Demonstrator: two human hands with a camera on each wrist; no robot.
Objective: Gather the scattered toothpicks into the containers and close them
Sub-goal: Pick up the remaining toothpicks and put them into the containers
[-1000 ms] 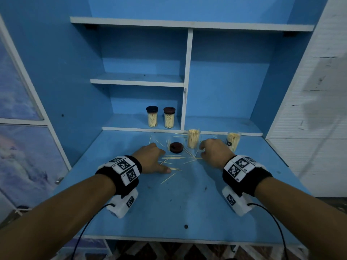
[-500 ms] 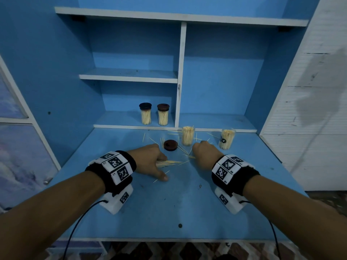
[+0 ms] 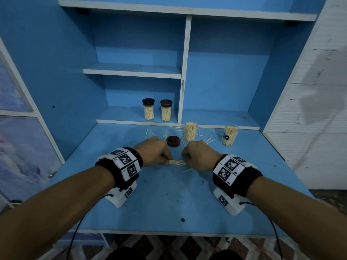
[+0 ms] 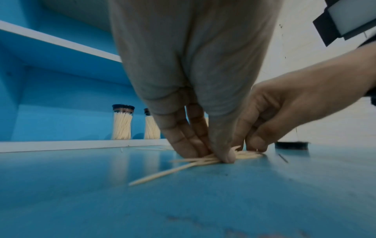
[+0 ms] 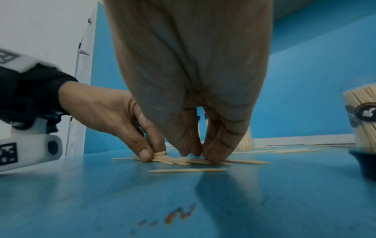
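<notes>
A small bundle of toothpicks (image 3: 177,162) lies on the blue table (image 3: 169,194) between my hands. My left hand (image 3: 155,152) pinches its left end with thumb and fingertips (image 4: 227,157); my right hand (image 3: 199,154) pinches its right end (image 5: 211,159). A single toothpick (image 3: 187,170) lies just in front of the bundle (image 5: 187,170). Behind the hands stand two open containers full of toothpicks, one in the middle (image 3: 191,131) and one to the right (image 3: 230,135). A dark round lid (image 3: 173,141) lies flat beside the middle one. More loose toothpicks (image 3: 209,139) are scattered around them.
Two closed containers with dark lids (image 3: 148,109) (image 3: 166,110) stand on the low shelf at the back left. A white divider (image 3: 185,72) splits the shelving. A white wall (image 3: 319,91) borders the table on the right. The table's front edge (image 3: 169,232) is near me.
Both hands have drawn closer together and toward me, raking loose toothpicks into one bundle. The left hand, flat on the table a second ago, now pinches the bundle's end.
</notes>
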